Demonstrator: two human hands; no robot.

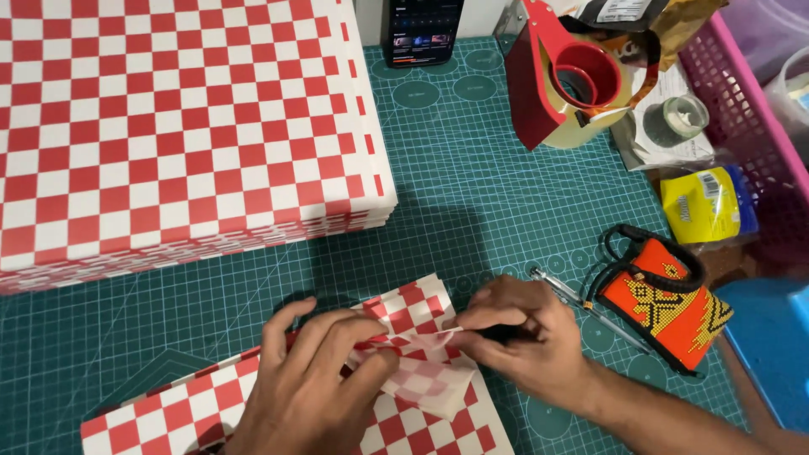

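Both hands are down at the near edge of the green cutting mat, working one red-and-white checkered sheet. The left hand presses on it with fingers curled, thumb and forefinger pinching a folded flap; the right hand pinches the same flap from the other side, fingertips tight together. The sheet lies flat otherwise, its near part cut off by the frame's lower edge. Just right of the right hand, a slim metal tool lies on the mat, and beyond it an orange beaded pouch. Filling the far left corner, a thick stack of checkered sheets. At the far edge, a phone leans upright, screen lit, beside a red tape dispenser. Along the right side, a pink basket and a yellow packet; what fills the basket is hard to make out.
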